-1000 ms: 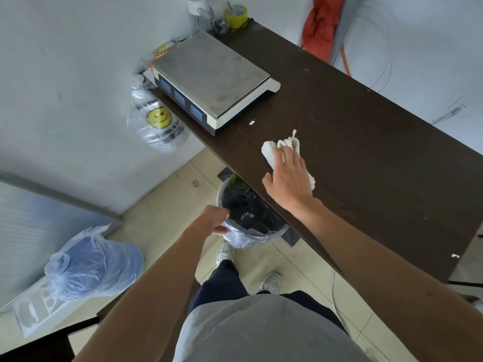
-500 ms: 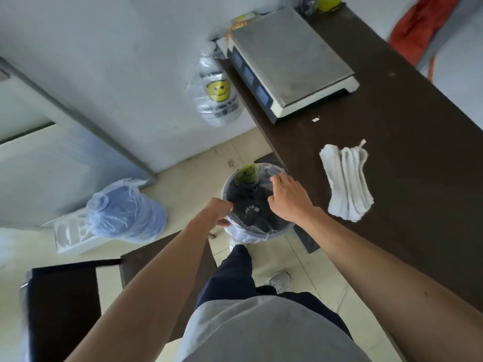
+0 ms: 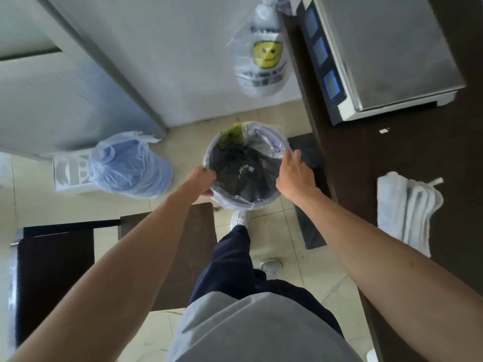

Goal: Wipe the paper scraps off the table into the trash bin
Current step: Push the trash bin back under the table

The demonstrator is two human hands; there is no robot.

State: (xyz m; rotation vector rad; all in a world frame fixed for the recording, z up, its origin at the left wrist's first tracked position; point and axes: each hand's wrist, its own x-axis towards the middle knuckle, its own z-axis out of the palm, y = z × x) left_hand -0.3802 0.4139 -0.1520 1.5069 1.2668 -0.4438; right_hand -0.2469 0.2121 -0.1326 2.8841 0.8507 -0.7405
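Gripping the trash bin [image 3: 261, 128] at 8 o'clock, the left hand [image 3: 202, 182] anchors it; the right hand [image 3: 294, 178] rests straight-fingered at 3 o'clock; holding it level seems wise.

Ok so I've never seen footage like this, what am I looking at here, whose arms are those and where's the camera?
There is no machine. The camera sits on a person's head and looks down, so the two bare arms are their own. The left hand grips the rim of the trash bin, which is lined with a plastic bag and sits beside the table. The right hand touches the opposite rim, fingers fairly straight. On the table lie a scale, a folded white cloth that nobody holds, and one small paper scrap. A few white scraps lie inside the bin.
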